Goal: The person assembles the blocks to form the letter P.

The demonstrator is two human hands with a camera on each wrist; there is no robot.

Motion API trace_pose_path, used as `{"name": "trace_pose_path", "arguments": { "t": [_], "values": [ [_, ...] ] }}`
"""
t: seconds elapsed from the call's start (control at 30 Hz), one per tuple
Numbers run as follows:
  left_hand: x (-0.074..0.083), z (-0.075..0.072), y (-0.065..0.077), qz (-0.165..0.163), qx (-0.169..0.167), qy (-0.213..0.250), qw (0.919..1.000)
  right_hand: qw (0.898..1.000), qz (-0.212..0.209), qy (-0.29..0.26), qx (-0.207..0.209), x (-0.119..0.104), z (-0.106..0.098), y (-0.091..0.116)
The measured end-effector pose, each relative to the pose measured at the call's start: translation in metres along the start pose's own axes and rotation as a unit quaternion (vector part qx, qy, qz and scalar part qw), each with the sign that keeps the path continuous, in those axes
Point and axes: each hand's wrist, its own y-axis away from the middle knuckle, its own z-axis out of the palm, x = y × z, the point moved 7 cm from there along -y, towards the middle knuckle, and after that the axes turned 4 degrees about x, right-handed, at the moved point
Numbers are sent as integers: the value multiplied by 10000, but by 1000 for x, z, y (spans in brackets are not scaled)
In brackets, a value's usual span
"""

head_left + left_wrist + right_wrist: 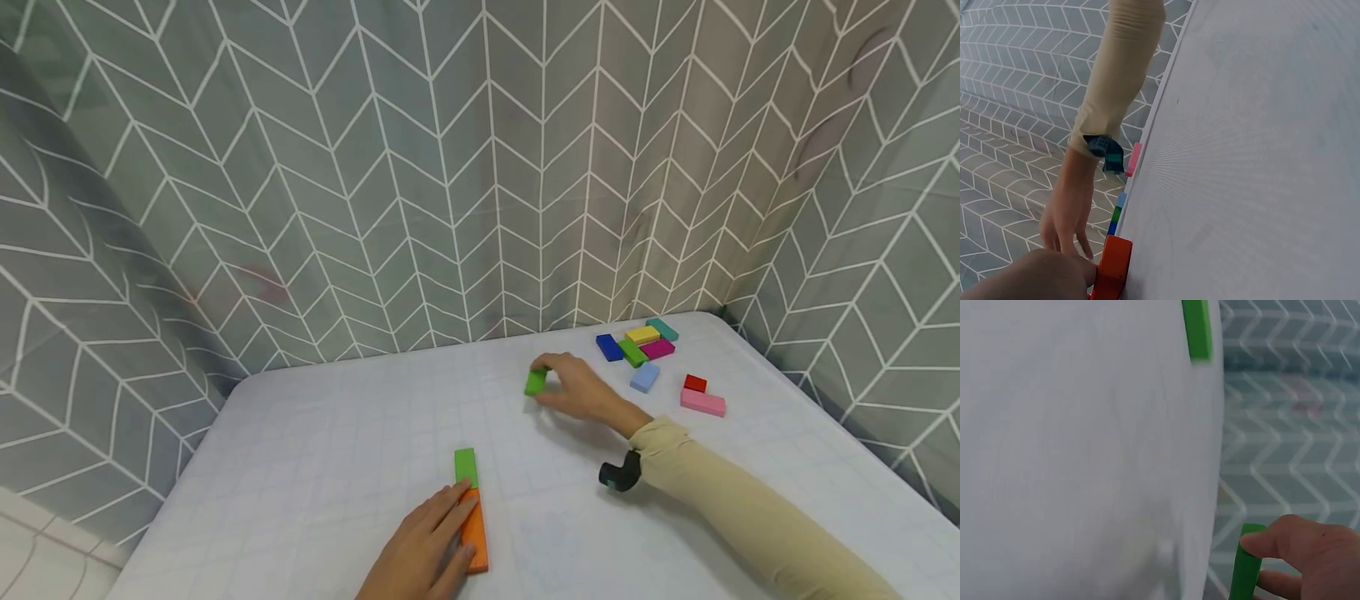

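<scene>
My left hand (426,546) rests on an orange block (476,537), fingertips and thumb touching its top and near side. A light green block (465,467) lies end to end with the orange one, at its far end. In the left wrist view, the orange block (1114,265) stands beside part of my left hand (1047,275). Farther back and to the right, my right hand (572,386) pinches another green block (536,382) between thumb and fingers. The right wrist view shows this green block (1245,569) under the thumb of my right hand (1310,550).
At the table's back right lie a blue block (609,347), a green block (633,352), a yellow block (642,334), a teal block (663,328), a magenta block (657,348), a light blue block (645,377), a red block (695,383) and a pink block (703,402). Patterned curtains (450,167) surround the table.
</scene>
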Motion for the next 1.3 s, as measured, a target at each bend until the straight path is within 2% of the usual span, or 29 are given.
{"name": "trace_pose_path", "arguments": {
  "t": [0.13, 0.27, 0.47, 0.57, 0.7, 1.0, 1.3],
  "values": [
    [-2, 1, 0, -196, -225, 152, 9994, 9973, -478, -270, -490, -40, 39, -9],
    [-3, 2, -1, -353, -446, 267, 9980, 9929, -743, -585, -727, -66, 64, -16],
    [-1, 0, -1, -171, -191, 183, 9995, 9824, -1171, -700, -1273, -83, 89, -18],
    [-1, 0, -1, -186, -196, 168, 9995, 9774, -1374, -768, -1412, -87, 92, -16],
    [0, 0, -1, -225, -224, 134, 9994, 9765, -1479, -871, -1301, -89, 92, -14],
    [4, 0, 2, 115, 108, -112, 9998, 9840, -1120, -785, -1145, -82, 94, -9],
    [5, 1, 2, -19, 0, -23, 10000, 9833, -1155, -867, -1113, -87, 92, -4]
  ]
}}
